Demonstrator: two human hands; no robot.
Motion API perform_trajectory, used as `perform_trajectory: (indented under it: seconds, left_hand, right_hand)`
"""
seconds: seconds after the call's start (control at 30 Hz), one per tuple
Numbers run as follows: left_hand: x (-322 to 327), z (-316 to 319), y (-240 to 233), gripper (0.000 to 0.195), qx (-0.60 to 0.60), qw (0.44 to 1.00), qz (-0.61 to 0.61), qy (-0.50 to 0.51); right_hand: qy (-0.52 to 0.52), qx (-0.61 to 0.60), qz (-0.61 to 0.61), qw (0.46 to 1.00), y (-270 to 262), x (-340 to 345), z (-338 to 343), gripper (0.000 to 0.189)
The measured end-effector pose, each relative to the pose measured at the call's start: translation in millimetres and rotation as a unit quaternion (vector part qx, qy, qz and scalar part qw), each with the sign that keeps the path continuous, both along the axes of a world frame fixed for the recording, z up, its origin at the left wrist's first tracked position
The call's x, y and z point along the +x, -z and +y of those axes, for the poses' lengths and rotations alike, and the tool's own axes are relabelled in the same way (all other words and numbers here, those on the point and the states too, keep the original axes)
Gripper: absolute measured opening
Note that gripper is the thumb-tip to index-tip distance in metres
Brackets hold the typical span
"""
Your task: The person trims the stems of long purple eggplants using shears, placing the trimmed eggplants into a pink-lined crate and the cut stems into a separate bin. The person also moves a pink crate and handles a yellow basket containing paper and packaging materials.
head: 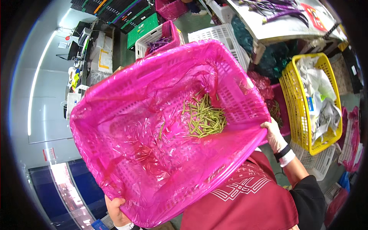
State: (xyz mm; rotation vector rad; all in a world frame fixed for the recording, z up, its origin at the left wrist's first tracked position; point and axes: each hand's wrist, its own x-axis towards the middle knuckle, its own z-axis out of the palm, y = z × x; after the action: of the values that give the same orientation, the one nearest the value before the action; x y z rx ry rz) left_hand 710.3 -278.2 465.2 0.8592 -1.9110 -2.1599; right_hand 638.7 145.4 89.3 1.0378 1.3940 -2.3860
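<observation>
A large plastic crate lined with a pink plastic bag [172, 155] is held up in front of me, tilted. My left hand [116, 211] grips its rim at the lower left corner, thumb over the edge. At the right end my right hand [273, 135], in a pale glove, holds the rim; its fingers under the crate are partly hidden. Cut green bean pods [208, 118] lie heaped inside towards the right, and one piece rests apart near the middle.
A yellow basket [296, 115] with crumpled paper and plastic stands at the right. Purple long vegetables [276, 17] lie on a white table [267, 31] at the upper right. Beyond my crate are a white crate [143, 37] with a pink liner, another white crate [212, 33] and a green crate [141, 28].
</observation>
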Motion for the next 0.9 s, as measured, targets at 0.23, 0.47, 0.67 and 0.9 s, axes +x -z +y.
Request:
perform_trajectory:
  seconds: [0.23,0.47,0.67,0.9]
  left_hand:
    - [23,86,17,0.07,0.0,0.997,-0.059,0.057]
    - [27,120,117,0.063,-0.07,0.975,-0.173,0.124]
    - [62,104,156,0.061,-0.063,0.979,-0.177,0.075]
    - [93,103,198,0.072,-0.017,0.971,-0.211,0.111]
  right_hand:
    - [0.072,-0.088,-0.074,0.991,92,94,45,0.037]
    - [-0.009,0.089,-0.268,0.959,190,141,65,0.076]
    - [-0.165,0.302,-0.091,0.934,162,129,52,0.066]
    - [-0.42,0.081,0.031,0.903,139,97,-98,0.088]
